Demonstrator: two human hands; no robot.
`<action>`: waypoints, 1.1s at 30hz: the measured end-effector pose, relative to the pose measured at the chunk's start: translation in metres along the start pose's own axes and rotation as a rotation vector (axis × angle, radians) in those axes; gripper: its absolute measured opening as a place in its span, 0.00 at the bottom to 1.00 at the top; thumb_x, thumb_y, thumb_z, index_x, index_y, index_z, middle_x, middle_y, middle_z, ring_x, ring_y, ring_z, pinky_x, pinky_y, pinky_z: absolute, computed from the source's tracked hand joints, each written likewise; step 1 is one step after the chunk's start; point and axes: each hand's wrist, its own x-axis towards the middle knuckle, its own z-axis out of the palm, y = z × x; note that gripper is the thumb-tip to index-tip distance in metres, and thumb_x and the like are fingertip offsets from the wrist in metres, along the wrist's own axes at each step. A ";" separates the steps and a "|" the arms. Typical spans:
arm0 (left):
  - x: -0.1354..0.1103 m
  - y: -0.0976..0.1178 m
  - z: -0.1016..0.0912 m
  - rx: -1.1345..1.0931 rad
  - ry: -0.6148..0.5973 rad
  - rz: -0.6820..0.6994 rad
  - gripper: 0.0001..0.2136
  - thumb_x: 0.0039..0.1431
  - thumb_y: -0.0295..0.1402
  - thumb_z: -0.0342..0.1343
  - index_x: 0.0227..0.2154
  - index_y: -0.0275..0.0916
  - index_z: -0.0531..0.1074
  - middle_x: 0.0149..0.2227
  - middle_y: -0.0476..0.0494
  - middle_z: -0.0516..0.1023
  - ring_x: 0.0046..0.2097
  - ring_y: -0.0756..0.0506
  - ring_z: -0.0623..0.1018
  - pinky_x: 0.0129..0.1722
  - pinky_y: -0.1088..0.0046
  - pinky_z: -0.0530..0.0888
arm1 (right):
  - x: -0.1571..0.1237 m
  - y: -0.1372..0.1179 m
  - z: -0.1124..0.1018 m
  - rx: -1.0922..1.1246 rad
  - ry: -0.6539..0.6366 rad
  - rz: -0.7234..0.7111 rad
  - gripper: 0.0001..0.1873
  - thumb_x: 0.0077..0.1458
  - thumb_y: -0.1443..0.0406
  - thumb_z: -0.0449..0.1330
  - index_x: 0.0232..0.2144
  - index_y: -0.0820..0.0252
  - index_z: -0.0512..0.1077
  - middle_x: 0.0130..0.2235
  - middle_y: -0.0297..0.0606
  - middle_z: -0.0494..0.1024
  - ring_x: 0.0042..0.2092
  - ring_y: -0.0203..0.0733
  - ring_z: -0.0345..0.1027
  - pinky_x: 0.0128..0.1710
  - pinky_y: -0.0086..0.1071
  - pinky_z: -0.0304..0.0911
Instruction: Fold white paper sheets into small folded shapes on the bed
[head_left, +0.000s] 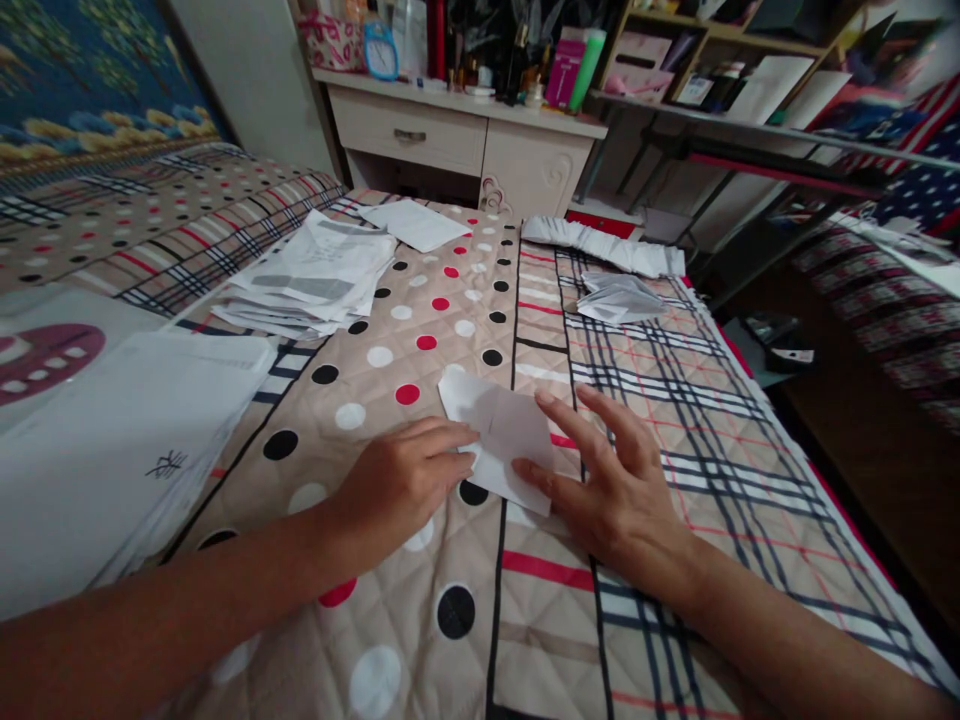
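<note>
A small folded white paper lies flat on the quilted bedspread with dots and plaid. My left hand rests on the quilt with fingers curled together, its fingertips pressing the paper's left edge. My right hand lies with fingers spread, thumb and forefinger touching the paper's right side.
A loose stack of white sheets and one single sheet lie further back on the left. Folded paper pieces and a long white row sit at the back right. A large white sheet pile is at my left. A dresser and shelves stand beyond the bed.
</note>
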 end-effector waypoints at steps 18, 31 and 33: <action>-0.016 0.027 -0.008 0.300 -0.056 0.168 0.08 0.62 0.22 0.53 0.38 0.27 0.77 0.42 0.34 0.81 0.48 0.41 0.80 0.48 0.66 0.81 | 0.032 0.021 0.028 0.928 -0.217 0.537 0.09 0.56 0.62 0.64 0.26 0.60 0.76 0.31 0.36 0.75 0.34 0.37 0.68 0.35 0.30 0.63; -0.014 0.026 -0.007 0.264 -0.109 0.135 0.08 0.62 0.21 0.52 0.40 0.28 0.75 0.49 0.36 0.79 0.50 0.42 0.79 0.48 0.67 0.81 | 0.040 0.012 0.035 0.588 -0.201 0.699 0.09 0.52 0.62 0.66 0.24 0.59 0.71 0.29 0.31 0.73 0.30 0.34 0.64 0.30 0.29 0.56; -0.014 0.025 -0.007 0.261 -0.126 0.100 0.08 0.63 0.22 0.51 0.41 0.29 0.75 0.51 0.34 0.78 0.51 0.42 0.79 0.49 0.66 0.80 | 0.040 0.010 0.035 0.587 -0.185 0.709 0.10 0.52 0.62 0.66 0.24 0.59 0.70 0.29 0.31 0.72 0.31 0.34 0.65 0.30 0.30 0.56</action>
